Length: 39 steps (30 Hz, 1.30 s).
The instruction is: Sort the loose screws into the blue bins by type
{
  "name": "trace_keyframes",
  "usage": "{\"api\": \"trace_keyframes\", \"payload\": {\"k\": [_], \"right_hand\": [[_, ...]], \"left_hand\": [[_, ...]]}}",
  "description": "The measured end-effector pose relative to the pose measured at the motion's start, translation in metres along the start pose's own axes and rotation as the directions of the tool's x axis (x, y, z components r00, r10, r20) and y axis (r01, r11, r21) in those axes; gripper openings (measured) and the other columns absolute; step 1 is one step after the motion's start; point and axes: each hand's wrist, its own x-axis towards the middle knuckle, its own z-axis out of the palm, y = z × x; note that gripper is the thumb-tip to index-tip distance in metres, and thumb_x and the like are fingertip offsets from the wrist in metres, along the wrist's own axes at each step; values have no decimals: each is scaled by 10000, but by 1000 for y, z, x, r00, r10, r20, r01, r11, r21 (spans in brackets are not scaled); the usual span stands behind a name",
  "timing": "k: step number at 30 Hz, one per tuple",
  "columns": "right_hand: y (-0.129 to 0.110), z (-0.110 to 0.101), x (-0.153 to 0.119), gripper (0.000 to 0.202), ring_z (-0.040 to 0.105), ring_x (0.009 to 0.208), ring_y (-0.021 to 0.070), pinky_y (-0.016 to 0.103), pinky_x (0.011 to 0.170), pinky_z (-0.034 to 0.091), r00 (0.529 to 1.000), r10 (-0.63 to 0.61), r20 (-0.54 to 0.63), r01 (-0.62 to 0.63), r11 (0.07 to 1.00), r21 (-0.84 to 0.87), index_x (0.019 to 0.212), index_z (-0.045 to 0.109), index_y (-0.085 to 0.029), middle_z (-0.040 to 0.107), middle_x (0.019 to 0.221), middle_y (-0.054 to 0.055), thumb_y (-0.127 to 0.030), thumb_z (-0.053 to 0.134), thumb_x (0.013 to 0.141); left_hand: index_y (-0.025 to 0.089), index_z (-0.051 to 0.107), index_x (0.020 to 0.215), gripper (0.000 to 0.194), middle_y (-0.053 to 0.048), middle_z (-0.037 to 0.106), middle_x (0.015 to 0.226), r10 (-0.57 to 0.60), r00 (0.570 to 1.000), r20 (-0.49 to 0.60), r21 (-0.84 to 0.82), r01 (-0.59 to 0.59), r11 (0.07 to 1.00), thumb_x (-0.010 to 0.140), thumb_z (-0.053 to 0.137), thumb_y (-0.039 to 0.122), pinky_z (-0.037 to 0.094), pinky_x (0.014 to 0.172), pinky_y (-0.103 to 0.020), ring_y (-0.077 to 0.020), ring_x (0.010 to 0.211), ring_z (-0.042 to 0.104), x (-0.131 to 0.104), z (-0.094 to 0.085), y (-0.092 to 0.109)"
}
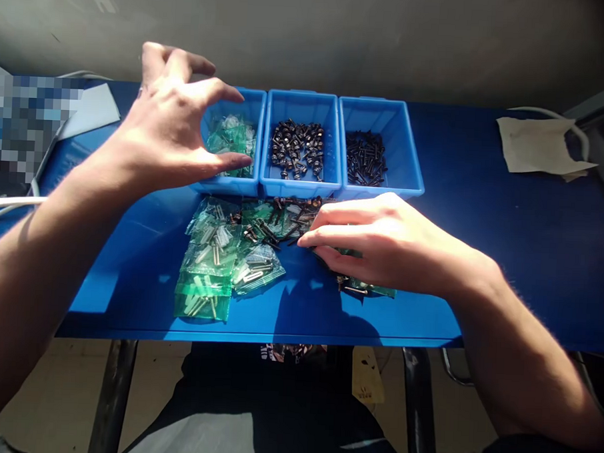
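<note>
My left hand [179,127] is raised with thumb and fingers apart, over the left edge of the left blue bin [262,141], which holds green plastic packets [230,140]. The middle bin [300,190] contains dark bolts [295,146]; the right bin [410,151] has thin black screws [365,159]. In front of the bins lie several clear and green bags of metal and pale parts [214,246]. Above the right part of this pile is my right hand [376,240], palm down, its fingers close together; what they hold, if anything, is hidden.
Pale paper [538,147] lies at the right of the blue table [462,227]. A white sheet [89,110], a pixelated area and white cables [13,202] are at the left. A grey wall [310,40] stands behind the bins.
</note>
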Motion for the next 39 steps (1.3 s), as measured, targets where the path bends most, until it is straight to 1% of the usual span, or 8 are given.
{"api": "trace_keyframes", "payload": {"k": [5,10,14,19,22,27,32,39], "right_hand": [[-4,-10,6,151,759,859,142,300,679,619,950,88,-301,-41,986,159,1087,838,-217,831,1054,43,-136,710,1087],[-2,-14,8,104,764,831,168,317,623,633,748,341,-570,-225,938,265,983,847,-228,849,982,42,-125,849,974],[7,-12,8,56,747,714,153,293,577,618,655,408,-636,-263,912,314,953,864,-216,848,902,24,-174,893,930],[21,-16,4,114,753,740,186,299,563,542,511,447,-734,-483,856,186,1055,898,-192,855,956,90,-170,847,955],[21,-15,1,179,612,638,137,323,540,516,641,345,-686,-487,873,-16,1168,890,-229,861,1124,104,-220,822,1003],[2,4,4,155,726,830,175,341,695,614,966,-26,-256,-28,979,-204,1129,823,-228,845,1014,41,-165,686,1095],[-6,26,9,167,660,834,187,322,586,459,998,-68,-14,61,948,-313,1066,798,-182,831,1063,69,-138,643,1111],[-2,32,7,219,674,838,172,310,650,524,996,-63,-61,44,961,-274,1001,783,-170,819,1031,63,-86,615,1114]], "left_hand": [[277,675,1591,931,-142,470,1647,-166,981,98,-40,170,985,784,970,637,280,1426,-748,-490,1626,263,3,2,0],[231,629,1627,1005,-171,415,1678,-229,971,60,-49,232,971,784,987,646,253,1414,-791,-506,1615,246,8,9,-5],[248,602,1640,1007,-139,474,1666,-194,981,27,-90,196,977,820,943,723,336,1413,-712,-462,1611,296,8,12,-5],[197,752,1421,458,-85,710,1519,44,971,-235,1,-45,999,1161,625,552,540,1311,-452,-245,1454,654,-9,0,32],[180,799,1348,400,-93,763,1499,300,945,-134,-10,-304,953,1193,600,491,642,1227,-445,-249,1384,756,-21,2,50],[285,834,1299,300,-20,766,1503,372,923,-98,16,-372,928,1190,615,458,634,1291,-481,-271,1490,711,-32,16,48],[225,818,1326,325,-55,762,1507,387,916,-102,5,-388,921,1190,621,445,640,1279,-511,-296,1470,723,-34,16,45],[275,801,1344,250,-43,761,1514,360,927,-105,-36,-366,930,1163,657,368,631,1290,-502,-286,1497,705,-37,18,47]]}}
